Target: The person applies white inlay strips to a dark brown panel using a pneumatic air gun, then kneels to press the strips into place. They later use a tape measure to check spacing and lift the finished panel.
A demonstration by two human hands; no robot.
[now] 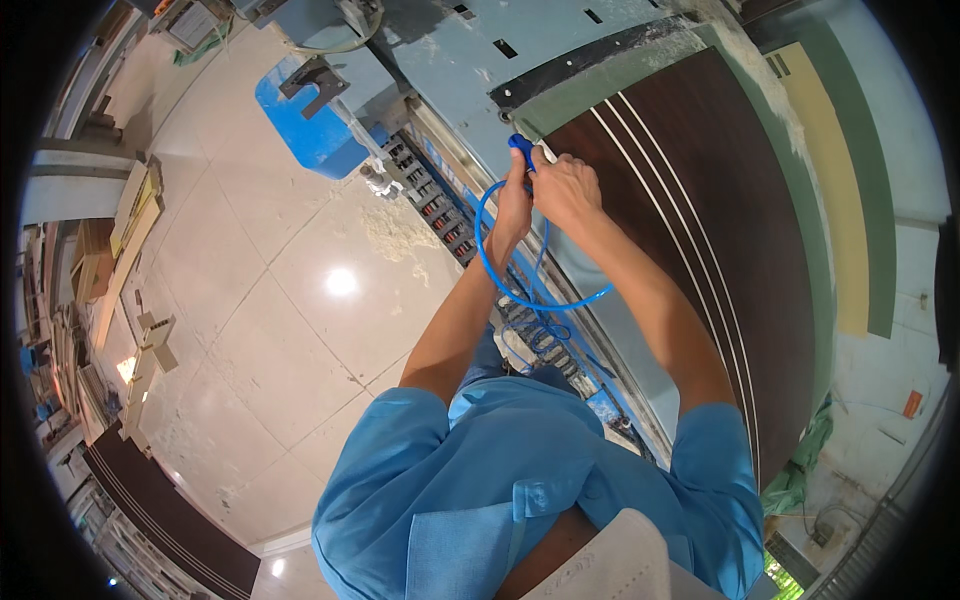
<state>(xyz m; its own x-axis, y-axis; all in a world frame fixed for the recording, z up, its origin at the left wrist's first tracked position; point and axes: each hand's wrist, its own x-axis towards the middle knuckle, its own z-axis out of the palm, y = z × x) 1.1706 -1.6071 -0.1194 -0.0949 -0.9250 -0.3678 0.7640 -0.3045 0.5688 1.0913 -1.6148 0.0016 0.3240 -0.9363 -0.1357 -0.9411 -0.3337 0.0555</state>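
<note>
Both my hands meet beside the near-left corner of a dark brown wood-grain panel (720, 170) with thin white stripes. My left hand (513, 203) is closed around a blue air gun (521, 147), with the thumb up against it. My right hand (567, 187) is closed on the same tool from the right, its fingers curled and partly hiding it. A blue air hose (481, 245) loops round my left wrist and passes under my right forearm. The nozzle tip is too small to make out.
The panel lies on a green-edged machine bed (818, 300) with pale dust along it. A rail with a cable chain (440, 205) runs beside me, with coiled blue hose (545, 330) below. A blue box-shaped part (310, 120) juts over the tiled floor (270, 330). Wood offcuts (130, 240) stand at left.
</note>
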